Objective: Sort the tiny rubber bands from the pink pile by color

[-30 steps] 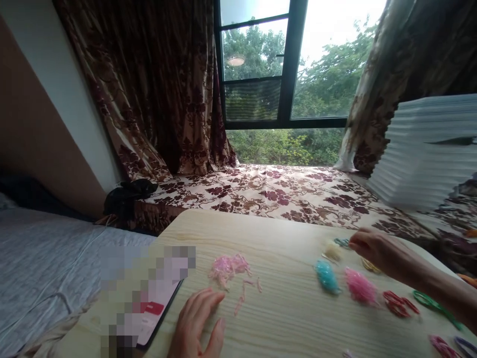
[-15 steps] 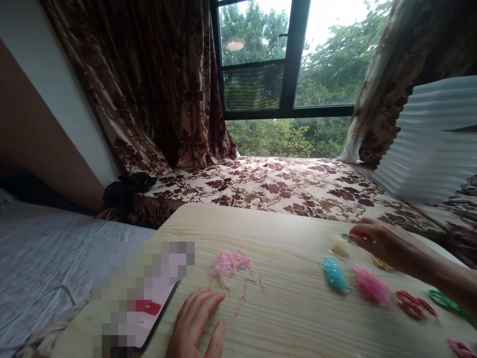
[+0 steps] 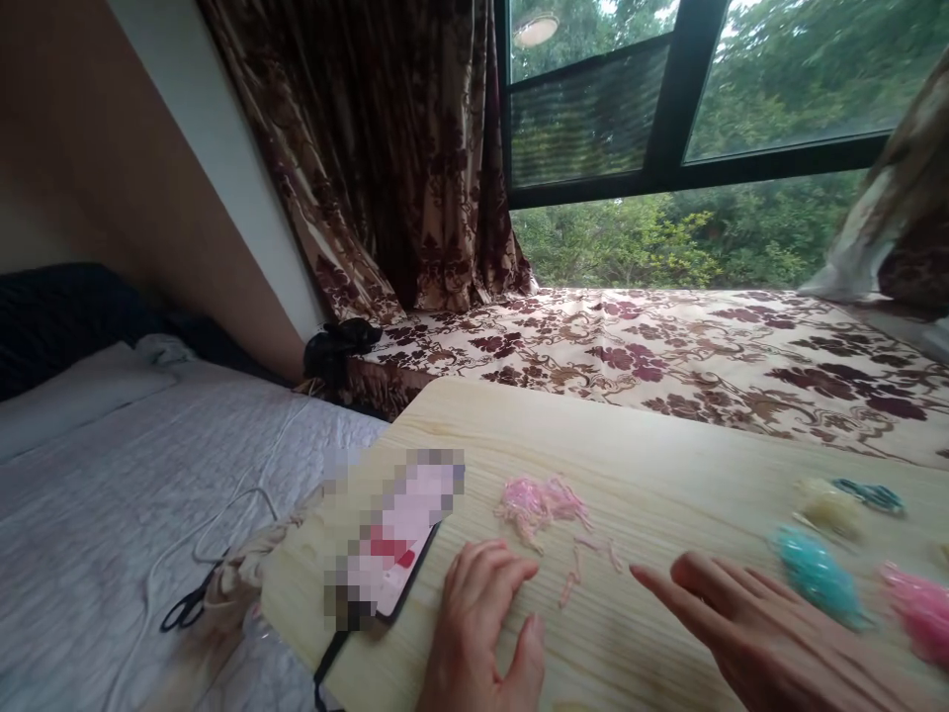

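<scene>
My left hand (image 3: pixel 485 628) rests on the light wooden table, fingers a little curled and apart, holding nothing. Just beyond its fingertips lies a loose heap of thin pink bands (image 3: pixel 541 502) that look like small elastics. A few stray pink bands (image 3: pixel 574 569) are strung out between my hands. My right hand (image 3: pixel 748 628) hovers palm down with its fingers stretched out, its index fingertip close to the stray bands; nothing shows in it. Behind my right hand are a teal bundle (image 3: pixel 819 578), a cream bundle (image 3: pixel 828 506) and a dark teal band (image 3: pixel 871 494).
A partly blurred phone (image 3: pixel 400 534) lies to the left on the wooden table (image 3: pixel 630 435). A pink bundle (image 3: pixel 919 608) sits at the right. Scissors (image 3: pixel 185 608) and a white cable (image 3: pixel 200 534) are on the bed (image 3: pixel 185 465). A patterned window seat (image 3: pixel 630 346) borders the table's far edge.
My right hand has come left from the dark teal band to beside the stray pink bands, its fingers now stretched out. My left hand stays near the pink heap. The view has turned left.
</scene>
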{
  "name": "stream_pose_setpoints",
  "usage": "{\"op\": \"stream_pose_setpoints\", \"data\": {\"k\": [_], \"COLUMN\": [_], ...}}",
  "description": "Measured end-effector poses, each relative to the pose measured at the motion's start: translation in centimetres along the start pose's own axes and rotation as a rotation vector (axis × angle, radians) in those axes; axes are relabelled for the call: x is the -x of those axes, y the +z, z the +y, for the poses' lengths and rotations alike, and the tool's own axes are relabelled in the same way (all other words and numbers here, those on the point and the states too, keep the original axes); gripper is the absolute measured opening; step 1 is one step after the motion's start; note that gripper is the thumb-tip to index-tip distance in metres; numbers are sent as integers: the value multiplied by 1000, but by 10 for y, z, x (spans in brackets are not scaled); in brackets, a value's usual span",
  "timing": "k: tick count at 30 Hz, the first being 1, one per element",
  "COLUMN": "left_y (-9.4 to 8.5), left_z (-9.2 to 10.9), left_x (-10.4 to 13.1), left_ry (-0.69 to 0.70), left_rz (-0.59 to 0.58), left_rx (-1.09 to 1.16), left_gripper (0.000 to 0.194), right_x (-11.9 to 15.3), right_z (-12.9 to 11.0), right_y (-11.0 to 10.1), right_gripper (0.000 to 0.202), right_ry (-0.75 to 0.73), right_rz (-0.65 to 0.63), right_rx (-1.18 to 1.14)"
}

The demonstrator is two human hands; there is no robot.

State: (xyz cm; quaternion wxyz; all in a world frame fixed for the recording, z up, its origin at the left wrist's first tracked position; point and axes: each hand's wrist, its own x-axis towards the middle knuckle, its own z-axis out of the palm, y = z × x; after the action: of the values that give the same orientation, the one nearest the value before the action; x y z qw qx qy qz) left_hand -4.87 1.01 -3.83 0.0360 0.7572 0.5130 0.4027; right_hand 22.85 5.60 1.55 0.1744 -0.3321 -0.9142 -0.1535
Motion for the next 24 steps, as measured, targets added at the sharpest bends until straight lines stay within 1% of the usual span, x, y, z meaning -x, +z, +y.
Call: {"op": "stream_pose_setpoints", "data": {"k": [1, 5, 9, 12, 16, 18, 20, 22, 24], "left_y": [0, -1, -3, -4, -3, -2, -1, 0, 0], "left_z": [0, 2, 3, 3, 5, 9, 14, 19, 22], "left_x": [0, -1, -3, -4, -5, -7, -8, -9, -10], "left_ry": [0, -23, -65, -71, -60, -88, -126, -144, -149], "left_rz": [4, -3, -33, -39, -25, 20, 69, 94, 100], "left_rx": [6, 35, 63, 75, 113, 141, 164, 173, 175], "left_gripper": [42, 43, 44, 44, 45, 44, 41, 40, 40], "right_x": [-8, -41, -61, -72, -79, -78, -75, -72, -71], "right_z": [-5, -21, -35, -40, -42, -41, -38, -34, -30], "right_y": [-1, -7, -4, -1, 7, 12, 16, 16, 13], "right_gripper": [53, 51, 56, 53, 47, 45, 44, 44, 47], "right_ry": [-54, -133, -142, -118, -89, -81, -96, -115, -137], "right_rz": [16, 104, 97, 97, 95, 94, 64, 30, 39], "right_rx": [17, 47, 29, -8, -26, -34, -53, -63, -53]}}
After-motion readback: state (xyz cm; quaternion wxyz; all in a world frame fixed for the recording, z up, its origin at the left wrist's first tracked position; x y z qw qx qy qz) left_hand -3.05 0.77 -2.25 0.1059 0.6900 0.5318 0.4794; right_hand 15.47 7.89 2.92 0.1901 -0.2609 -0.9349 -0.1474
